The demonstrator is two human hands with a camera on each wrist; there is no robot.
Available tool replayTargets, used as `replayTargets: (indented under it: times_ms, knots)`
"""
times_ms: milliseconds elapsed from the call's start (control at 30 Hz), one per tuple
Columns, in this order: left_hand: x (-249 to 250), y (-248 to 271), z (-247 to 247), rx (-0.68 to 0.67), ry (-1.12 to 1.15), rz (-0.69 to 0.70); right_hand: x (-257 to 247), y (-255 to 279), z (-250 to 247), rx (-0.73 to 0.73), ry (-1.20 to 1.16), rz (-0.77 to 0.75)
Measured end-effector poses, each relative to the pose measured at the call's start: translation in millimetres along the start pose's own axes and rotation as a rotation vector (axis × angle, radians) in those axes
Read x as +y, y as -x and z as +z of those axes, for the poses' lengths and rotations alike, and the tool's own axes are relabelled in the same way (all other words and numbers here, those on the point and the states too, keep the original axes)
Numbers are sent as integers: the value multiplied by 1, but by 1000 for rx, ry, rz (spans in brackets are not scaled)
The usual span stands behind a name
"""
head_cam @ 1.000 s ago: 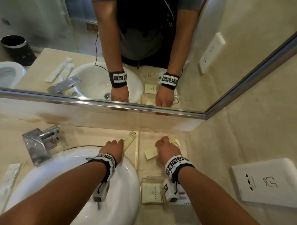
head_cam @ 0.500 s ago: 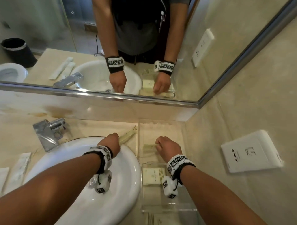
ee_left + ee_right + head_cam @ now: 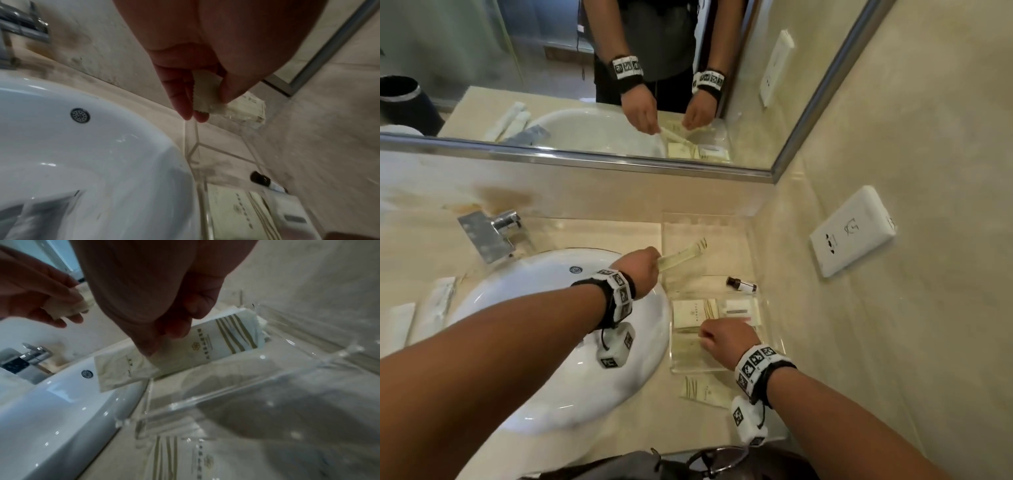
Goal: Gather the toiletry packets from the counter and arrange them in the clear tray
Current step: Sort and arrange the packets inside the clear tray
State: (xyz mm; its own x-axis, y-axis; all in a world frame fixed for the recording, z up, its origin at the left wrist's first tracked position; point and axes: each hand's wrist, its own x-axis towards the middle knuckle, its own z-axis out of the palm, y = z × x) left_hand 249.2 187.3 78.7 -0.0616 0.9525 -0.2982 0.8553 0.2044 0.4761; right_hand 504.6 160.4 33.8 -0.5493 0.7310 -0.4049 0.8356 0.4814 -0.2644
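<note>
The clear tray (image 3: 763, 329) stands on the counter right of the sink, with flat cream packets (image 3: 690, 313) in its near compartment. My left hand (image 3: 656, 264) pinches one end of a long cream packet (image 3: 683, 255), held in the air over the tray's far compartment. In the left wrist view my fingers (image 3: 185, 104) and thumb clamp its serrated end (image 3: 205, 95). My right hand (image 3: 705, 337) hovers over the near compartment. It pinches a flat gold-striped packet (image 3: 222, 339), tilted above the tray (image 3: 236, 394).
One striped packet (image 3: 702, 390) lies on the counter in front of the tray. A small dark-capped bottle (image 3: 740, 284) lies by the tray's divider. Two long white packets (image 3: 438, 303) lie left of the sink (image 3: 551, 377). The faucet (image 3: 489, 233), mirror and side wall close in.
My left hand lifted the long packet off the back counter and carried it right, over the tray. My right hand pulled back from the back counter to the near compartment with a flat packet.
</note>
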Motion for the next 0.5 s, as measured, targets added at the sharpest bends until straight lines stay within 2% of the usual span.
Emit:
replayTargets:
  times_ms: [233,500]
  knots:
    - [17,26,31,-137,-43,73,3,7,33,-119,77,111]
    - [20,37,43,-189,-38,62,8,-9,41,-142,194,90]
